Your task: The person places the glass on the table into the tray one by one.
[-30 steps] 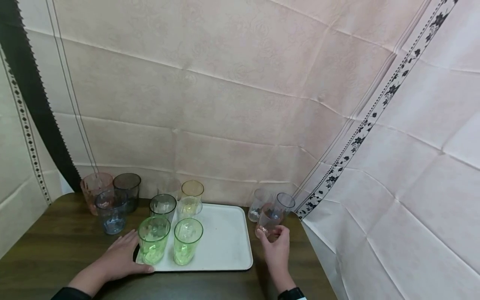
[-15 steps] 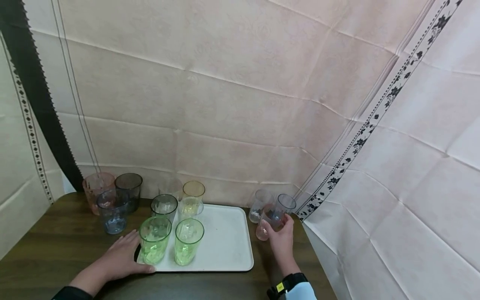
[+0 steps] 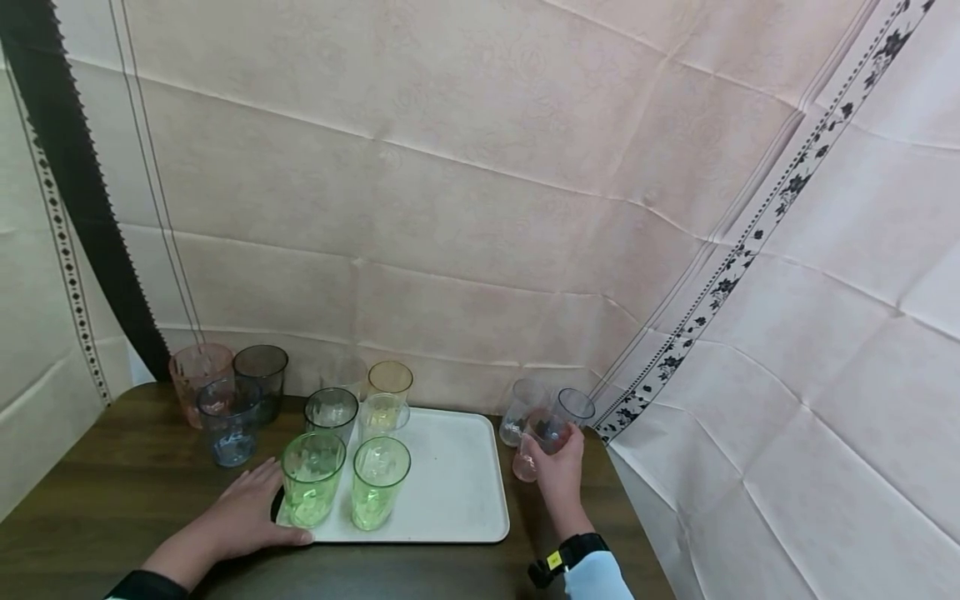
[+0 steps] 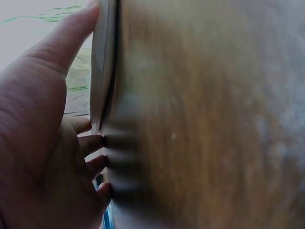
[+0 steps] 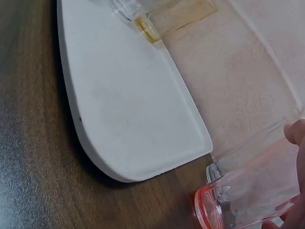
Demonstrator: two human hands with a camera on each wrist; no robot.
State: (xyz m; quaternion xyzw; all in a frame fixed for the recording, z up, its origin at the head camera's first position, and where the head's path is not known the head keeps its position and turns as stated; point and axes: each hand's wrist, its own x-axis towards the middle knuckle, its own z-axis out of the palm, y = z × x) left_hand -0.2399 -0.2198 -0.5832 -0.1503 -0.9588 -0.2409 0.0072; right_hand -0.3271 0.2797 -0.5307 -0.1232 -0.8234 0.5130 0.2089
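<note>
My right hand (image 3: 561, 473) grips a pink drinking glass (image 3: 527, 468) by its side, at the right of the white tray (image 3: 457, 483). In the right wrist view the pink glass (image 5: 252, 198) has its base close over the table, and fingers show at the frame's right edge. Behind it are a clear glass (image 3: 514, 425) and a bluish glass (image 3: 577, 405). My left hand (image 3: 243, 515) spreads around the tray's front left corner, thumb along the front edge. Two green glasses (image 3: 311, 492) stand on the tray's left half, one right beside that hand.
Farther back on the tray's left side are a grey glass (image 3: 332, 410), a clear glass (image 3: 381, 415) and a yellow glass (image 3: 390, 380). A blue glass (image 3: 231, 437), a dark glass (image 3: 262, 375) and a large pink glass (image 3: 198, 375) crowd the table's back left. Cloth (image 3: 465, 325) hangs behind.
My right hand has moved up along the pink glass and slightly rightward, fingers now farther round its side. The left hand keeps its place at the tray corner.
</note>
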